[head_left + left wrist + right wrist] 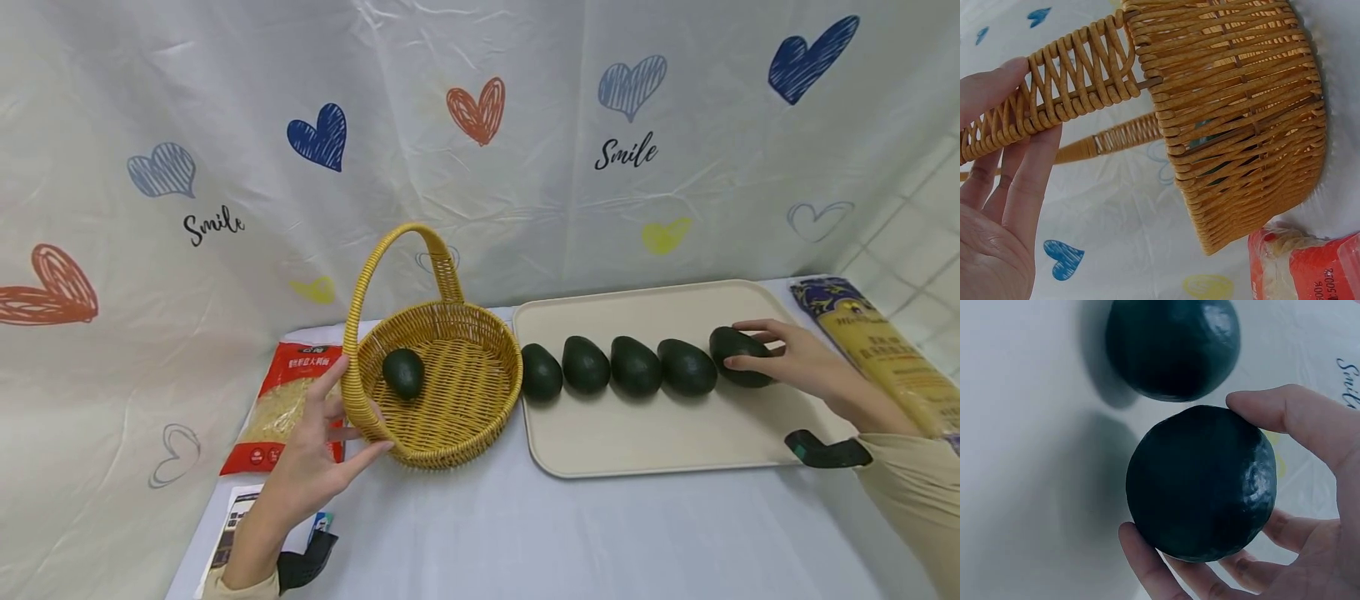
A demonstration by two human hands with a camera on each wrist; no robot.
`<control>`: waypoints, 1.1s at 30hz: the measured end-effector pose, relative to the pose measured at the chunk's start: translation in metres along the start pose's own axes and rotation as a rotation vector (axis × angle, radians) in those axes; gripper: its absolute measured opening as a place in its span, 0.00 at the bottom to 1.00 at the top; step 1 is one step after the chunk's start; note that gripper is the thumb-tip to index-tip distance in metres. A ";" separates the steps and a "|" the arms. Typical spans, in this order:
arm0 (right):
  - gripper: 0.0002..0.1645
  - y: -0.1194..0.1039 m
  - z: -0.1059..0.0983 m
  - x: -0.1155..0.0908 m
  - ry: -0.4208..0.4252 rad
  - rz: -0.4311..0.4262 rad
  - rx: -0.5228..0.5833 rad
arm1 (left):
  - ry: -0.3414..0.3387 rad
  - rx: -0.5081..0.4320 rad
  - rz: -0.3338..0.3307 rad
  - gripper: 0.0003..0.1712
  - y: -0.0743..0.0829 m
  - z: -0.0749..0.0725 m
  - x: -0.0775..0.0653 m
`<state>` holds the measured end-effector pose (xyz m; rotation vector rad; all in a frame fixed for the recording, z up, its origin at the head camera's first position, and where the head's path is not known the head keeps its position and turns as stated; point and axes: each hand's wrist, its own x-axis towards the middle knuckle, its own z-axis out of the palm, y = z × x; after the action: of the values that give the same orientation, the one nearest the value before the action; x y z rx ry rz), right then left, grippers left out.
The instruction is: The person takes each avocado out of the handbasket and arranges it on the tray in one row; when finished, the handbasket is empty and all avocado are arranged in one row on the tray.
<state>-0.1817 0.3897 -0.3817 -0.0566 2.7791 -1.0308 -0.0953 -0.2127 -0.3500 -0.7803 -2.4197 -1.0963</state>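
Observation:
My left hand (307,467) pinches the handle (1079,100) of a yellow wicker basket (450,408), thumb on one side and fingers on the other. One dark green avocado (403,373) lies inside the basket, toward its left wall. On the right, my right hand (802,358) grips another avocado (1200,484) between thumb and fingers, over the beige tray (645,442). Several more avocados (636,367) form a row on the tray to its left. The nearest of them (1172,347) sits close beside the gripped one in the right wrist view.
Left of the basket lies a red pasta packet (255,421), partly behind my left hand. A yellow pasta bag (877,342) rests at the tray's right edge. White cloth (480,533) covers the table, and a curtain printed with hearts (525,192) hangs behind.

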 end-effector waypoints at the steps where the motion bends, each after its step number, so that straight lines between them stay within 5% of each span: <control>1: 0.49 0.001 0.001 0.000 -0.005 0.002 0.001 | -0.001 -0.005 0.008 0.73 -0.001 0.000 0.000; 33: 0.41 0.009 -0.007 -0.003 -0.081 0.013 0.084 | -0.006 0.000 0.008 0.71 0.003 0.000 0.001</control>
<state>-0.1795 0.4013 -0.3820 -0.0677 2.6574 -1.1156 -0.0941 -0.2108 -0.3474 -0.7930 -2.4196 -1.0920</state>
